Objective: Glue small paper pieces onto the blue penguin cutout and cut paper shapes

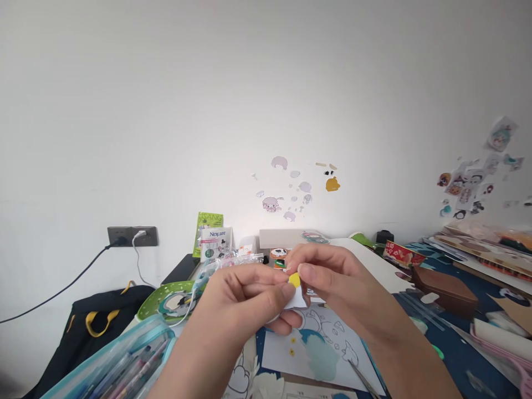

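Between my two hands is a small piece of white paper with a yellow patch (295, 280). My left hand (251, 302) pinches its left side between thumb and fingers. From the right, my right hand (336, 280) has thumb and forefinger closed at the yellow upper edge; its other fingers are partly hidden. Under the hands lies a white sheet (276, 363) with line drawings, a pale teal shape (322, 357) and small yellow bits (292, 352). Metal tweezers (362, 379) rest with their tips on the sheet, below my right wrist.
A clear pencil case (124, 366) with several pens lies front left, near a green tray (145, 305) and a black bag (95, 321). To the right are a brown case (446, 291) and stacked papers (486, 255). Packets (216, 244) stand against the wall, which carries paper cutouts (272, 204).
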Available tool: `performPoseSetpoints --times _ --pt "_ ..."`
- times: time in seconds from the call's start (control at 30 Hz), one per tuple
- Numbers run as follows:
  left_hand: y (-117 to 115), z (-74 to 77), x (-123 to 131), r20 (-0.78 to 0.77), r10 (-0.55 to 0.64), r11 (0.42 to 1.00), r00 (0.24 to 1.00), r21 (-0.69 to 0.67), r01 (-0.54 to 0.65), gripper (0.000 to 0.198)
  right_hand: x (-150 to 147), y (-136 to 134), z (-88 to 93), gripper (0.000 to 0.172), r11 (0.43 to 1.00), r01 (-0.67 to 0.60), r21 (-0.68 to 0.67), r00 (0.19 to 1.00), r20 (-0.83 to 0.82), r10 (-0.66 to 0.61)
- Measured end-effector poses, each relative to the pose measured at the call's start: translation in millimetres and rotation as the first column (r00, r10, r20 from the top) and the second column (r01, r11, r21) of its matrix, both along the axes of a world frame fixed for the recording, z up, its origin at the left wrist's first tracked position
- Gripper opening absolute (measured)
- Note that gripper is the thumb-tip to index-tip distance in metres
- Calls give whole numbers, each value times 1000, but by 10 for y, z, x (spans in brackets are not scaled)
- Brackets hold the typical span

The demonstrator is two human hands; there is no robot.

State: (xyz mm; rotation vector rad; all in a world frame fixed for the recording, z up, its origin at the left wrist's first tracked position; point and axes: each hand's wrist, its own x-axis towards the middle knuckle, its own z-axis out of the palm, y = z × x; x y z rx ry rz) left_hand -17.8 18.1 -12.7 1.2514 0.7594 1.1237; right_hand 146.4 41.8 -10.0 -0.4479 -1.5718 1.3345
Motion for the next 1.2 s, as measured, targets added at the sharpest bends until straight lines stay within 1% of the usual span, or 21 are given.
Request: performPoseSetpoints --times 0.17,0.33,0.47,0.6,0.77,0.87,0.93,1.07,1.2 --pt "21 -6 -11 17 -65 998 998 -8 65 17 10 -1 -6 15 1000 5 -16 1000 12 -5" --pt "0 8 -2 34 -46 998 998 -34 47 16 4 -16 8 15 1000 5 -8 1000 20 -4" --pt "5 9 -15 46 -96 995 994 -28 97 17 5 -19 7 14 1000 4 -15 1000 18 -4" --pt "29 -7 -32 56 -102 994 993 -25 104 17 8 -19 3 13 1000 4 -15 1000 10 -4" --pt "17 -17 -17 36 -76 997 996 -25 77 16 2 -27 -4 13 1000 -4 -17 1000 6 4" --pt "-7 4 5 24 -33 999 999 -39 34 16 0 -30 0 14 1000 1 -20 1000 7 0" --pt "-18 18 17 26 5 999 1000 -49 -4 18 1 -31 6 15 1000 16 -20 1000 20 -15" --pt "-26 24 31 5 27 999 1000 -47 -27 19 12 -32 23 16 999 48 -1 998 42 -48" --pt "-37 25 48 29 80 996 996 -43 -78 18 23 -34 20 12 1000 20 18 999 50 -21"
